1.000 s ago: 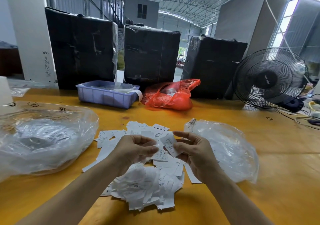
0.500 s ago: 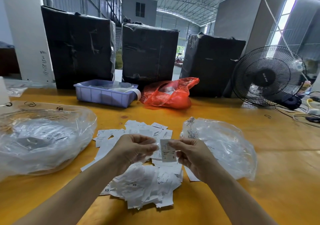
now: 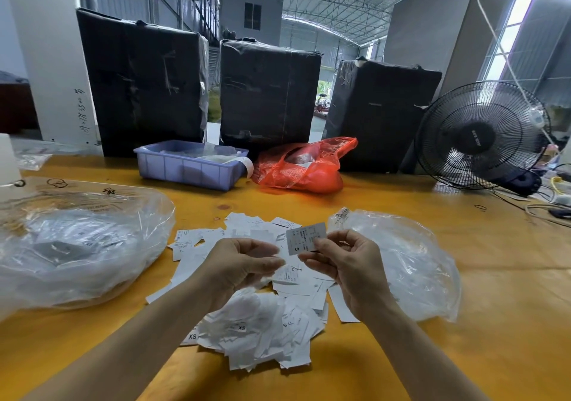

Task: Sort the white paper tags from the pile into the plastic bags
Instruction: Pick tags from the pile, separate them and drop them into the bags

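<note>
Tags (image 3: 77, 246) inside left bag (image 3: 148, 215), loosely heaped.

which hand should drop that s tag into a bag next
Probably the right hand: it already pinches the S tag and hovers right beside the clear bag on the right. The left hand is curled over the pile, apart from the tag.
</note>
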Motion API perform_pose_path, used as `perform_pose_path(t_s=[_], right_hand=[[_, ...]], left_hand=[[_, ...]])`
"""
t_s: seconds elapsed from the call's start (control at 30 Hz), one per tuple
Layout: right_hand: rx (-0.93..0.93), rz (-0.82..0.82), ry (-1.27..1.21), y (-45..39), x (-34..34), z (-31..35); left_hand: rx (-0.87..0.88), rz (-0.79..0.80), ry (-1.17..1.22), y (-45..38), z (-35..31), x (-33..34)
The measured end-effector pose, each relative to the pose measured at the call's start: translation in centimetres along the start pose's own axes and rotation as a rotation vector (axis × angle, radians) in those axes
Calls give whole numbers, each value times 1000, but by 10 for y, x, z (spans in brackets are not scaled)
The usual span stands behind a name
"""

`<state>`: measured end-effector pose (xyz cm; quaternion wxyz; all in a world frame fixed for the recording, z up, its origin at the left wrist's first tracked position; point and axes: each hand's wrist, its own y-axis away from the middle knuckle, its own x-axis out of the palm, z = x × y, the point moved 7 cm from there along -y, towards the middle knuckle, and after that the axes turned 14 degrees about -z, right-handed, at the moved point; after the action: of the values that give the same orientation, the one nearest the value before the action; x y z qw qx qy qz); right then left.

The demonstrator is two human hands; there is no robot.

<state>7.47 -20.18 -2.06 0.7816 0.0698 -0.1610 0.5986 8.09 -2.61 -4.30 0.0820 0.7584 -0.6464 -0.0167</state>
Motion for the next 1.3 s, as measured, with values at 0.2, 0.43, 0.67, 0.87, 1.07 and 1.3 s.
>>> perform_pose_path(t_s=[0.2, 0.43, 0.67, 0.87, 1.07, 1.3], right_hand=[[-64, 27, 98, 4, 3, -2], [-104, 31, 72, 5, 3, 1], [-140, 47, 143, 8, 6, -2], [-68, 26, 31, 8, 5, -2], [-52, 33, 56, 8, 6, -7], [-89, 70, 139, 9, 9, -10]], left_hand=[[-2, -3, 27, 0, 0, 2], [-26, -1, 75, -2, 0, 2], [-78, 27, 115, -2, 2, 4], [-94, 13, 150, -3, 2, 0], [-87, 23, 141, -2, 2, 1], [-81, 12, 132, -3, 3, 0]])
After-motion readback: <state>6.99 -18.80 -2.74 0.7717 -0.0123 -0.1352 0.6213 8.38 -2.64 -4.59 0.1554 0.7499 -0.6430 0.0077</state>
